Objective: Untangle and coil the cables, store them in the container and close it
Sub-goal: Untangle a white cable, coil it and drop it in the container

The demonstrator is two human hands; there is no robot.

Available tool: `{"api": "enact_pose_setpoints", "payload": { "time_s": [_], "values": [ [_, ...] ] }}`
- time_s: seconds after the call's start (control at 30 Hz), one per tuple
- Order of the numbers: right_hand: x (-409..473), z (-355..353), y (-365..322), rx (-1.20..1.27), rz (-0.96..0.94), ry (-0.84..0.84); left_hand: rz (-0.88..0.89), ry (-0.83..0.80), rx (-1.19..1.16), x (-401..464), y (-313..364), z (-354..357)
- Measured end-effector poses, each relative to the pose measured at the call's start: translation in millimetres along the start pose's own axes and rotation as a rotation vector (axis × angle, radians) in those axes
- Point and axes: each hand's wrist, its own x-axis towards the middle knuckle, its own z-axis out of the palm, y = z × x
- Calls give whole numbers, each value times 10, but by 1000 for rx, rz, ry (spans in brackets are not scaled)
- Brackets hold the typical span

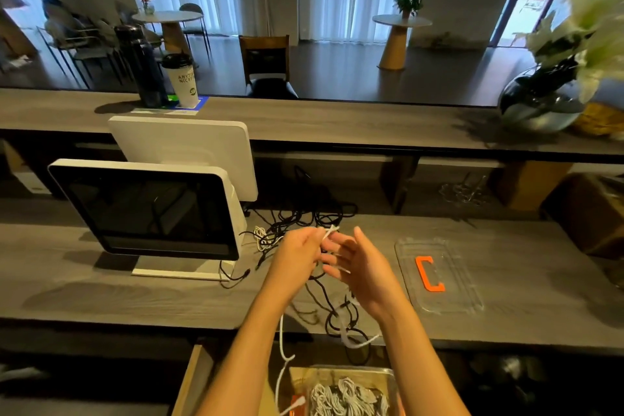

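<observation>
Above the counter (101,294), left hand (297,253) pinches one white cable (329,232); right hand (358,267) spread, loose

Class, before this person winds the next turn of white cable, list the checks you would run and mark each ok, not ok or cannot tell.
1. White cable held: ok, left hand pinches it.
2. Right hand ready to receive the loop: ok, fingers straight beside the cable.
3. White cable free of the black cables: cannot tell, strands cross below the hands.
4. Container open: ok, coiled cables already lie inside.
5. Lid within reach: ok, it lies on the desk right of the hands.
6. Loose tail clear: not ok, it hangs over the desk edge.
</observation>
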Motion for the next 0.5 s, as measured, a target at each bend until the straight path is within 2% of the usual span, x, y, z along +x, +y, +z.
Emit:
{"api": "enact_pose_setpoints", "payload": {
  "time_s": [0.1, 0.2, 0.3, 0.43, 0.5],
  "values": [
    [9, 38, 24, -10, 11, -100, 0, 52, -140, -35, 106, 43],
    [1, 57, 72, -89, -6, -225, -7, 154, -400, -17, 184, 3],
    [22, 55, 187, -146, -67, -282, -47, 184, -664, 4, 243, -94],
    [19, 29, 164, -281, -89, -278, -64, 182, -646, 28, 211, -183],
    [24, 6, 73, -427, -160, -181, -135, 163, -426, 39, 143, -254]
  ]
}}
